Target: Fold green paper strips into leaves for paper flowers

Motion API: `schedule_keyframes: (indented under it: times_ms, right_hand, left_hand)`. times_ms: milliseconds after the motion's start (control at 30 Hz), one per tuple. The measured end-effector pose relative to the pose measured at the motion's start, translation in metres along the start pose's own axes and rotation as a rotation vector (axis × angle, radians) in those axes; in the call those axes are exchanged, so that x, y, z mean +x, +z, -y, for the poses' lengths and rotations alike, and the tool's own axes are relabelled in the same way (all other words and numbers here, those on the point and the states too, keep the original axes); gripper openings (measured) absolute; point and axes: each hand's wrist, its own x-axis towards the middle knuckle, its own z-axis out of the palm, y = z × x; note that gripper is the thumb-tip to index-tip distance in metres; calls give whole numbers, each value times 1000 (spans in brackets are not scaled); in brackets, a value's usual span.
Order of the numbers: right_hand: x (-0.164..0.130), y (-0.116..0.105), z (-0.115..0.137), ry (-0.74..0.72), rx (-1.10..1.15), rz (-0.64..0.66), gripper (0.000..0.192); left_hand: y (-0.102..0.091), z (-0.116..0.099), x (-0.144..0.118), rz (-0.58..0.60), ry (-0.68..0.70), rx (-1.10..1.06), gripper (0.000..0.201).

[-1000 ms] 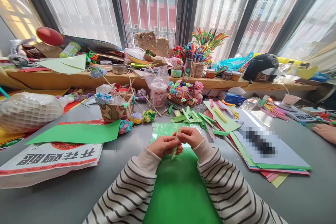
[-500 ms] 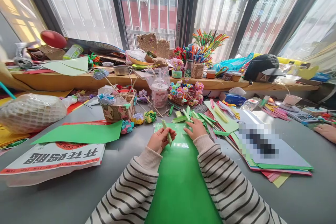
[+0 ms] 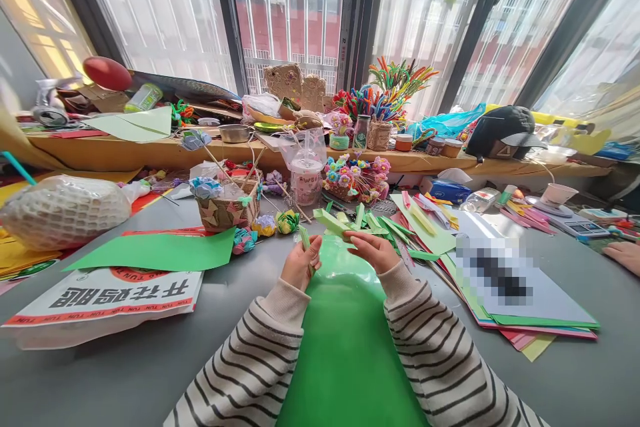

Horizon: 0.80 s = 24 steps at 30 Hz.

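Observation:
My left hand [image 3: 301, 263] is closed around a folded light-green paper strip [image 3: 304, 238], whose end sticks up above the fingers. My right hand [image 3: 374, 251] pinches another light-green paper strip [image 3: 330, 221], which points up to the left from the fingertips. Both hands are over a glossy green mat [image 3: 350, 347] on the grey table. Just behind my right hand lies a pile of green paper strips [image 3: 375, 221]. The lower part of the left strip is hidden by the fingers.
Left lie a green sheet [image 3: 155, 250] and a printed bag [image 3: 120, 300]. A basket [image 3: 227, 210], a lidded cup [image 3: 306, 183] and crocheted flowers [image 3: 350, 173] stand behind. Stacked papers [image 3: 545, 280] lie right; another person's hand [image 3: 623, 255] is at the far right edge.
My right hand has lifted a light-green strip out of the pile and drawn it toward my left hand. My left hand keeps its strip, now turned more upright.

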Motion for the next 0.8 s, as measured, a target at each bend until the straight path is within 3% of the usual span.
schedule_keyframes:
  times_ms: [100,200,400,633,800]
  right_hand:
    - [-7,12,3,87,175,169,31]
    - [-9,19,3,124,168,255,28]
    - [-5,20,-4,-20,-27,10,25]
    - [-8,26,-6,-122,-311,-65,18]
    - [-9,27,-5,-126,-384,-82,14]
  left_hand:
    - [2,-1,-2,-26,83,39,31]
    - [1,-2,-4,-82,157,70,30]
    - [0,1,-4,-65,68,141,30]
    - [1,5,-4,1,5,157,31]
    - [1,4,-3,-88,69,87,32]
